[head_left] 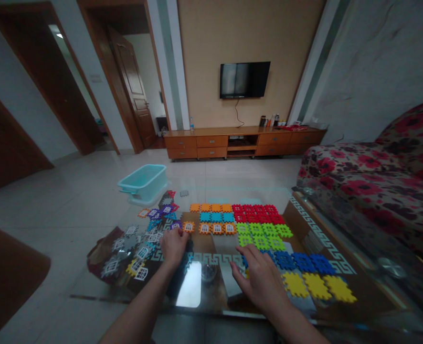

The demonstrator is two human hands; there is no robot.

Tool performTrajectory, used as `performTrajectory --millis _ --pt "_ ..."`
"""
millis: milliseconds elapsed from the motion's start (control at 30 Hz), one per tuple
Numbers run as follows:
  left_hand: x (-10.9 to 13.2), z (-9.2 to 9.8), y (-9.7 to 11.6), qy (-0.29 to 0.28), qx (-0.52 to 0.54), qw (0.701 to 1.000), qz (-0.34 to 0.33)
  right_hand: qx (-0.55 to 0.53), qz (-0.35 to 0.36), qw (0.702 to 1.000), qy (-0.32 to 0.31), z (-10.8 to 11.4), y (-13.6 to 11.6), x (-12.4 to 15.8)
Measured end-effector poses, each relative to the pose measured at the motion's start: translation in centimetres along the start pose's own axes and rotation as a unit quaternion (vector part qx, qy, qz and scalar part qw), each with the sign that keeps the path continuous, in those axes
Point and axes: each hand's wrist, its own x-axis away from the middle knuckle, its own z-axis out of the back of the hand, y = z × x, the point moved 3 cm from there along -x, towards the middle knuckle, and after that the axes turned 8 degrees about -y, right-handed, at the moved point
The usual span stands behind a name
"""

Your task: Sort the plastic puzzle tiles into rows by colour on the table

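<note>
Orange window tile sits right at the fingertips of the left hand, curled down over the pieces, grip impossible to call. Right hand open, fingers spread, empty above the blue tiles. Colours run in sorted rows across the glass tabletop, seemingly to keep each set apart; a grey tile pile lies left, teal plastic tub beyond on the floor.

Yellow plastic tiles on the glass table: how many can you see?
5: a row of three right of the right hand, one sliver by that hand, one in the loose tile pile. The pile or hand may hide more.
</note>
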Motion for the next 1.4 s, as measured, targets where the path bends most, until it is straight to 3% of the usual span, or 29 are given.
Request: performTrajectory --millis 300,967,1400 --pt "0.5 0.2 1.2 -0.012 0.008 1.0 -0.003 -0.004 0.0 1.0 -0.002 0.1 -0.1 0.0" --pt "0.2 -0.6 0.2 0.013 0.04 0.999 -0.018 0.002 0.001 1.0 -0.019 -0.2 -0.2 0.0" --pt "0.4 -0.1 0.4 -0.008 0.051 0.999 -0.01 0.0 0.016 1.0 -0.014 -0.3 0.0 0.0"
